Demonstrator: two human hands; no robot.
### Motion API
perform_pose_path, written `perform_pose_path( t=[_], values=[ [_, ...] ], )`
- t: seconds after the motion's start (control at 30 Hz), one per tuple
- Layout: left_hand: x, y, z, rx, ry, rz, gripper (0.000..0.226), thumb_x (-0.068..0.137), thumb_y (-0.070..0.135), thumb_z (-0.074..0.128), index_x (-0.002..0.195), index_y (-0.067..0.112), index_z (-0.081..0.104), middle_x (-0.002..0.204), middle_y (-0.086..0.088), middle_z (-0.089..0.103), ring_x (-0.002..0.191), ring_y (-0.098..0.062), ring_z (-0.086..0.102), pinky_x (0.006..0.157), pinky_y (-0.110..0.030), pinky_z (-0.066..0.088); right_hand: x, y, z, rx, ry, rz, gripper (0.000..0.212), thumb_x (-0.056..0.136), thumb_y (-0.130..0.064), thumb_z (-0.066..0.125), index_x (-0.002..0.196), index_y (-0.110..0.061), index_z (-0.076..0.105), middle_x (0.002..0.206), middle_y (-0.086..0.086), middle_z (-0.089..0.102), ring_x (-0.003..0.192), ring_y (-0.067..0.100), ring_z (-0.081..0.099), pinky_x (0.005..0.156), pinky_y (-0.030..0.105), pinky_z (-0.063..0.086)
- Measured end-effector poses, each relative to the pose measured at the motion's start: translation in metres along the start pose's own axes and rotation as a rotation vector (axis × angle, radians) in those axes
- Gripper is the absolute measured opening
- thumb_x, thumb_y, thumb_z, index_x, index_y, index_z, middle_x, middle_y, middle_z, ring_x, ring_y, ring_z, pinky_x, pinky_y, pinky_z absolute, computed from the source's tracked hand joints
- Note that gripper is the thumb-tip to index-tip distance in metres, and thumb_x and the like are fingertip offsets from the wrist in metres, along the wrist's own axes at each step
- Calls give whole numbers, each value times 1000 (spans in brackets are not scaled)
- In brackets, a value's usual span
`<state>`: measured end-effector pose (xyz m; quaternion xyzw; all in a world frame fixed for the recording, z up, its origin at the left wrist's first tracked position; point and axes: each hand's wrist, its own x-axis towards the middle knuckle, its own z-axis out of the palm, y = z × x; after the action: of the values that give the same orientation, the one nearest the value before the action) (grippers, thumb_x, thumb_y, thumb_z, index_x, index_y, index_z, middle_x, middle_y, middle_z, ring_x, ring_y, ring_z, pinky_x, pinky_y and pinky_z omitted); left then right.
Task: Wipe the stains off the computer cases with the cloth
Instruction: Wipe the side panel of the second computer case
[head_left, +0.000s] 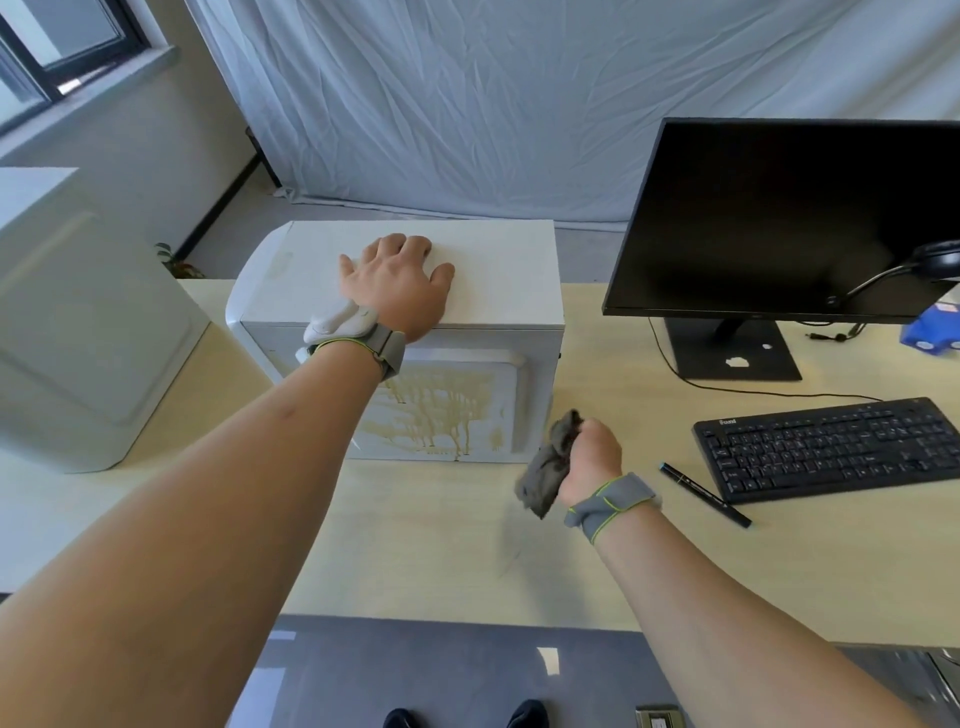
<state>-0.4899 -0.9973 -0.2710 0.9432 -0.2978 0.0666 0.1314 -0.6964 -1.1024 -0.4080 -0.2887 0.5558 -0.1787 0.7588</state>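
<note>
Stained computer case (467, 291) mid-desk (415, 545), second case (78, 322) left, monitor (779, 218) right, keyboard (831, 447) before the monitor.

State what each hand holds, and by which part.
Right hand grips the bunched cloth around its middle. Left hand holds nothing, resting flat on the case.

1. Your left hand (397, 283) lies flat, fingers spread, on top of the white box-shaped computer case (493, 270) at the middle of the pale wooden desk (415, 545).
2. That case's near side panel carries yellowish-brown drip stains (431, 410).
3. Your right hand (592, 460) grips a crumpled grey cloth (550, 465) just right of the case, near its lower right corner, above the desk.
4. A second white computer case (88, 322) stands at the far left.
5. To the right sit a black flat monitor (779, 213), a black keyboard (831, 444) and a black marker pen (704, 493).
</note>
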Motion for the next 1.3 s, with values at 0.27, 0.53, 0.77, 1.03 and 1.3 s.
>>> perform_pose_path(
  t=[0.27,0.53,0.77,1.03,1.3],
  values=[
    [1,-3,0,7,10,5,51,96,57,36,138,32,50,148,4,47,137,-24,41,116,-53,24,24,37,25,-63,-68,126,43,93,-6,59,135,0,53,126,19,62,81,25,59,86,40,52],
    [1,-2,1,3,12,6,51,96,57,35,138,32,50,147,5,48,137,-23,41,116,-53,23,-21,-3,38,-15,-64,-101,16,75,-8,78,90,-7,70,95,8,75,86,26,72,78,41,60],
    [-1,-1,1,5,9,-9,51,96,57,35,138,32,50,148,5,47,137,-23,41,116,-50,22,-59,-45,18,280,-348,-208,30,94,-17,43,66,-12,53,62,9,59,59,26,56,59,27,40],
    [0,-3,2,16,22,-19,50,96,56,37,137,32,52,147,5,49,135,-23,43,113,-48,24,37,53,-12,6,-51,163,43,99,-12,47,56,-13,42,67,10,35,56,25,40,62,34,43],
    [1,-3,3,29,24,-18,48,95,56,37,135,33,52,146,6,49,134,-22,43,112,-47,25,83,93,6,-53,-31,134,13,101,-7,50,99,-2,62,92,10,62,77,25,64,75,35,54]
  ],
)
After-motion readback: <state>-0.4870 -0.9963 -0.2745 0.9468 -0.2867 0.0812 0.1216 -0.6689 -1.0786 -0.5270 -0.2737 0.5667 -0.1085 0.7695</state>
